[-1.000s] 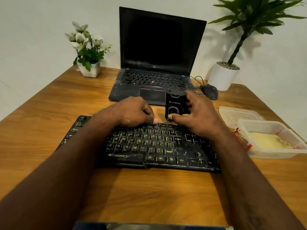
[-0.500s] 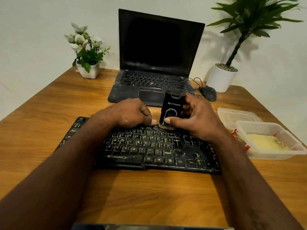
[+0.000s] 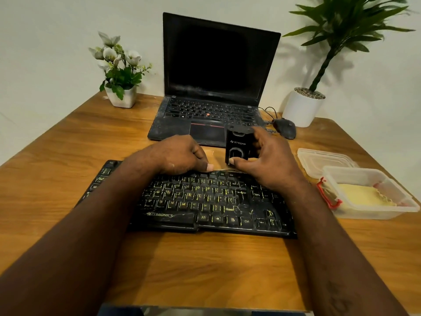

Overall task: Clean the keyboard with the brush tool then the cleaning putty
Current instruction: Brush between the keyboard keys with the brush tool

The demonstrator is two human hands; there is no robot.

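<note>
Black plastic all round: a boxy brush (image 3: 238,145) held upright at the far edge of a scuffed, dusty keyboard (image 3: 205,201).
The right hand (image 3: 267,163) grips the brush, thumb pressed low on its front, fingers wrapped round its far side (bristles hidden behind the thumb). The left hand (image 3: 177,156) sits knuckles-up, fingers curled over the keyboard's back edge, thumb lying along the top row. Pale yellow putty (image 3: 362,197) lies in a clear tub (image 3: 373,214) on the wooden table (image 3: 68,156), right of the keyboard.
</note>
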